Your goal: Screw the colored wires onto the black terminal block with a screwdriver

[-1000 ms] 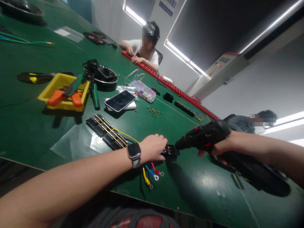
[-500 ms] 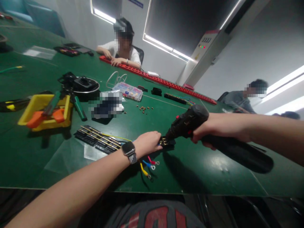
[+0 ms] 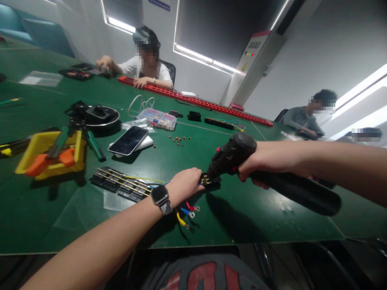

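Observation:
My left hand [image 3: 185, 182], wearing a watch, grips the black busbar assembly [image 3: 115, 184] near its right end. Brass rods run along that black base. My right hand [image 3: 254, 163] is wrapped round the handle of a black cordless drill [image 3: 235, 151]. The drill's tip points down to the brass fittings [image 3: 206, 179] just right of my left fingers; whether it touches a screw cannot be made out. Beside my left wrist, red, blue and yellow wires with ring terminals [image 3: 191, 215] stick out toward me.
Loose brass screws [image 3: 179, 139] lie beyond my left hand, near a phone [image 3: 130, 141] and a compartment box [image 3: 159, 118]. To the left stand a yellow bin [image 3: 39, 149] and green-handled pliers [image 3: 96, 146]. A person [image 3: 151, 60] sits across, behind a long red rail [image 3: 205, 106].
The drill and my left hand keep their place on the assembly; my view has shifted slightly. Across the table, the person's one hand has left the red rail and reached toward dark items beside it.

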The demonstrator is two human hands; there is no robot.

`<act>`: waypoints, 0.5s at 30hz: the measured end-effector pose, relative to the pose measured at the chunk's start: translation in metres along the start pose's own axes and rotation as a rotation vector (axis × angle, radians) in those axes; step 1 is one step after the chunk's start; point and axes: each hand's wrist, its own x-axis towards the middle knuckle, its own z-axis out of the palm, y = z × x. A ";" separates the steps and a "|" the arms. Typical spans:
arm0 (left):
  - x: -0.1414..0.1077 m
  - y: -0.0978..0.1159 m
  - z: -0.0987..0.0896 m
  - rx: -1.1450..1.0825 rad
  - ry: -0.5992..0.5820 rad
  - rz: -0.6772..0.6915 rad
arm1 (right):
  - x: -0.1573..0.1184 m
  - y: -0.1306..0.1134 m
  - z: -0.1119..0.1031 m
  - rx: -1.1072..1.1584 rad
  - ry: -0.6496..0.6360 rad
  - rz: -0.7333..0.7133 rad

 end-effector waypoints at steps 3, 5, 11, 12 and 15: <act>-0.001 0.000 0.001 -0.016 0.005 -0.003 | 0.003 0.002 -0.001 0.074 -0.030 -0.006; -0.002 0.001 0.001 -0.012 0.009 -0.011 | 0.005 0.004 -0.002 0.073 -0.024 0.003; -0.003 0.003 0.000 0.004 0.005 -0.020 | 0.003 0.006 -0.001 0.075 0.007 0.014; -0.003 0.003 0.000 0.004 0.006 -0.019 | 0.003 0.006 -0.001 0.078 0.002 0.013; -0.002 0.001 0.003 0.000 0.016 -0.014 | 0.003 0.007 0.000 0.106 -0.023 -0.023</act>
